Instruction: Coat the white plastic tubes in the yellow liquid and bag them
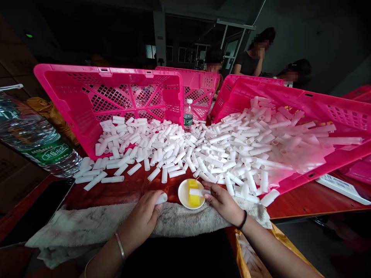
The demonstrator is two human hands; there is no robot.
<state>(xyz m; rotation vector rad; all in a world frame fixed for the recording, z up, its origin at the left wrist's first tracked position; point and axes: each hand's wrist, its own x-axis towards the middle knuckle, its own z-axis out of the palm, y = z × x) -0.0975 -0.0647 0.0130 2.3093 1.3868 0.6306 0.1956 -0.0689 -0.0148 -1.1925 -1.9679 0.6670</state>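
My left hand (146,212) is closed around a short white plastic tube (161,198), whose open end points right. Between the thumb and fingers of my right hand (222,202) is another white tube (199,192). That tube lies across a yellow block (193,200), perhaps a sponge, on a small white dish (183,195). Whether the tube touches the block or hovers just over it, I cannot tell. A grey-white towel (179,222) lies along the table's front edge, beneath both wrists. Behind the dish spreads a large heap of similar white tubes (203,154).
Pink crates (107,73) lie tipped at the back left and at the right (319,100), with tubes spilling out. A small water bottle (188,116) stands between them. A large water bottle (43,143) leans at the left. Other people (252,58) sit behind the crates.
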